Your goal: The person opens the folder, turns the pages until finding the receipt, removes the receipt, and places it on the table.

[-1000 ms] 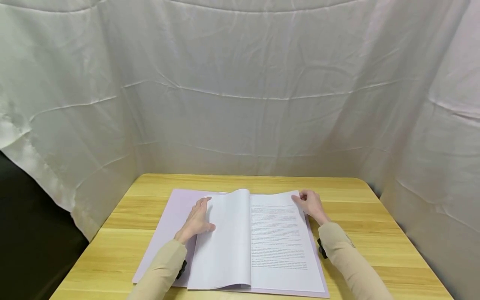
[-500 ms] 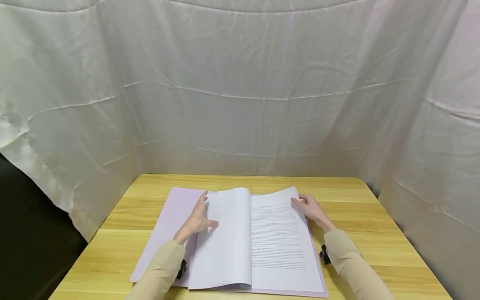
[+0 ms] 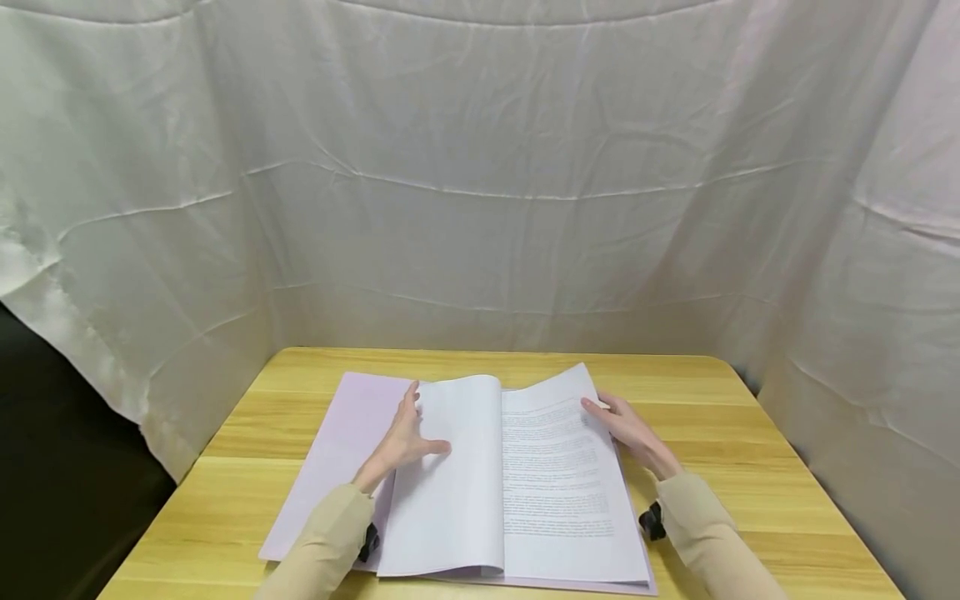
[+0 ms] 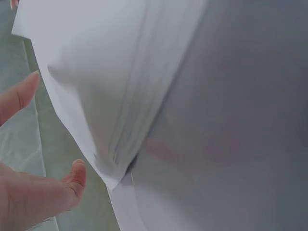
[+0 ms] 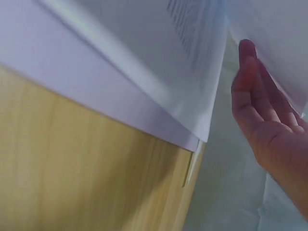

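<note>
A pale purple folder [image 3: 352, 433] lies open on the table, holding a stack of white sheets. Blank sides of turned pages [image 3: 461, 500] curve over its left half. On the right, a page of printed text [image 3: 555, 467] has its far right corner raised. My right hand [image 3: 630, 429] pinches that page near the corner; the right wrist view shows the fingers [image 5: 250, 91] against the lifted sheet. Over the turned pages, my left hand [image 3: 405, 442] is spread, thumb pointing right and fingers at their outer edge. Its thumb and fingers stand apart in the left wrist view.
The light wooden table [image 3: 750, 467] extends around the folder. A pale grey curtain [image 3: 480, 233] hangs behind the table and along both sides. A black area [image 3: 60, 467] shows at the lower left.
The printed page's far corner has risen, and my right hand has slid slightly nearer along its edge. My left thumb has spread further right over the turned pages.
</note>
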Demonstrator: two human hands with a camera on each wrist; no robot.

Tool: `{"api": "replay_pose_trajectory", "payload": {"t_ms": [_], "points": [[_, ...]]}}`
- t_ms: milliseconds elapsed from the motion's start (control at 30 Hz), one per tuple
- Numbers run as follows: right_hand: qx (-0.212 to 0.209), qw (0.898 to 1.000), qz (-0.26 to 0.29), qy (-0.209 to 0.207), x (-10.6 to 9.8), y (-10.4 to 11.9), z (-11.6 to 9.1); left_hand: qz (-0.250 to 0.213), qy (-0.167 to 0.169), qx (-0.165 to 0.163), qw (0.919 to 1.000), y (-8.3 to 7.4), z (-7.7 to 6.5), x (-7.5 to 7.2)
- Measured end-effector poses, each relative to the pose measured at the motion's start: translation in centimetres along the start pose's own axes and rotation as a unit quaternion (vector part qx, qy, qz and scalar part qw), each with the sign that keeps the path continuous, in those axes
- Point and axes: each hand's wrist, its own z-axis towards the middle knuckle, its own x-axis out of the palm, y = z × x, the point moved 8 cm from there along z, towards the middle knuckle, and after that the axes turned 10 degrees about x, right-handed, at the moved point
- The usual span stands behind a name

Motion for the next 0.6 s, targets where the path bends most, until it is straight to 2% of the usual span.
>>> {"api": "replay_pose_trajectory", "payload": {"t_ms": [233,467,600], "points": [[-0.023,0.996,0.042,0.073,0.8,0.3,-0.9,-0.018,0.002,0.003,0.9998,-0.9,-0.2,0.7],[-0.051,0.985,0.09,0.14,1.9,1.3,-2.2,-0.039,0.002,0.014,0.9991,-2.1,-0.4,1.1],[-0.057,0.978,0.115,0.165,2.3,1.8,-2.7,-0.043,0.001,0.01,0.999,-2.5,-0.4,1.2]]}}
